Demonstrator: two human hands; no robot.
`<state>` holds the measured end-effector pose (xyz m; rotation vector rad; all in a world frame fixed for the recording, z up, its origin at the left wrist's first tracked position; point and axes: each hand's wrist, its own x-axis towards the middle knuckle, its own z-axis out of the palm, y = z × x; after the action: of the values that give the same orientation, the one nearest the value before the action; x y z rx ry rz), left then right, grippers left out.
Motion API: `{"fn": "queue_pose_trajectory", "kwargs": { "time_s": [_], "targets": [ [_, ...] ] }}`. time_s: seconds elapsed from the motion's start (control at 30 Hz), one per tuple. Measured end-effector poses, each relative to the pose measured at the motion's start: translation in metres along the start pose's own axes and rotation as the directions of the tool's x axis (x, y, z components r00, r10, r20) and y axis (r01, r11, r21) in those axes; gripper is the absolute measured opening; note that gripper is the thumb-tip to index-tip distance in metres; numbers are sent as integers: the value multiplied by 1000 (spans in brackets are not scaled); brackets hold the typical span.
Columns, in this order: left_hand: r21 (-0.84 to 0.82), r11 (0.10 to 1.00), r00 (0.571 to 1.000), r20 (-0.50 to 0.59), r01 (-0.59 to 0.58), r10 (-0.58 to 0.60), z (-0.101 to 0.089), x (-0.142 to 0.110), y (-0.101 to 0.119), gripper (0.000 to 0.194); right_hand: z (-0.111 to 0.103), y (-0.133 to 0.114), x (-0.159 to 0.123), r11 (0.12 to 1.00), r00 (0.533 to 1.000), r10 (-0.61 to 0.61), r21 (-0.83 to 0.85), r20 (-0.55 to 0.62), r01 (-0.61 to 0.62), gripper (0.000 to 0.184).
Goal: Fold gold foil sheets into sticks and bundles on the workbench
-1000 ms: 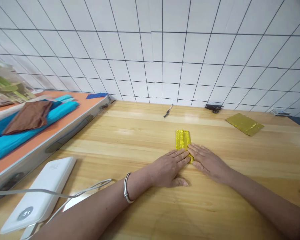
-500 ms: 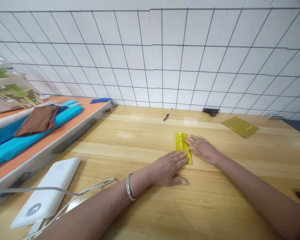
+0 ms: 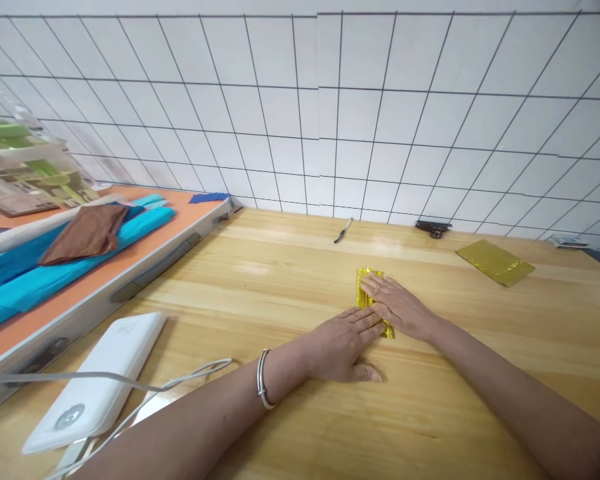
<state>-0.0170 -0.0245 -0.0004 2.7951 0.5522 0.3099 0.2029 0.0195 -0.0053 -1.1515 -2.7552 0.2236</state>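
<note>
A narrow folded piece of shiny gold foil paper [image 3: 362, 293] lies flat on the wooden table [image 3: 270, 280], mostly covered by my hands. My left hand [image 3: 347, 343] rests on its lower part, fingers stretched out flat and thumb apart; a silver bangle [image 3: 263, 380] circles that wrist. Across the upper and middle part lies my right hand [image 3: 400, 307], palm down with fingers extended, its thumb side by the left fingertips. Neither hand grips the foil. Farther right lies a flat gold sheet [image 3: 495, 261].
A white power bank [image 3: 115, 360] with a cable [image 3: 200, 370] lies at left. Beyond it, an orange-topped surface [image 3: 180, 212] carries blue rolls [image 3: 150, 227] and a brown folded piece [image 3: 87, 233]. A pen [image 3: 343, 231] and a black clip-like object [image 3: 434, 229] sit near the tiled wall.
My right hand has slid from the foil's right edge up and then leftward over it, covering more of it. My left hand stays pressed on the lower part. The camera view has shifted slightly.
</note>
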Motion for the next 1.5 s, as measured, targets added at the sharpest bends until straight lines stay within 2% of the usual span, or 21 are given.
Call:
{"fn": "queue_pose_trajectory", "kwargs": {
  "time_s": [0.13,0.37,0.53,0.6,0.7,0.83,1.0,1.23,1.5],
  "targets": [
    [-5,1000,1000,27,8,-8,0,0,1,82,5,10,5,998,998,-7,67,67,2,54],
    [-27,998,994,97,53,-50,4,-14,23,88,7,12,5,1000,998,-17,21,64,16,55],
    [-76,996,988,148,42,-30,-9,-31,39,82,10,11,4,1000,999,-16,23,39,15,56],
    [-79,996,989,144,36,-25,-16,-33,39,72,11,12,4,1000,999,-16,24,33,15,56],
    [-32,997,996,59,74,-72,-21,-24,35,55,12,12,4,1000,999,-14,10,35,14,56],
    [47,991,992,-41,122,-120,-7,-1,30,49,11,11,4,1000,999,-13,9,31,13,56],
    [73,987,989,-42,145,-143,9,13,32,47,12,11,3,1000,1000,-14,20,7,14,55],
    [52,987,988,-33,150,-149,3,14,37,43,13,16,3,998,999,-41,47,3,41,55],
    [43,988,989,-36,148,-146,1,14,38,42,13,41,22,997,998,-64,36,-6,64,54]
  ]
}}
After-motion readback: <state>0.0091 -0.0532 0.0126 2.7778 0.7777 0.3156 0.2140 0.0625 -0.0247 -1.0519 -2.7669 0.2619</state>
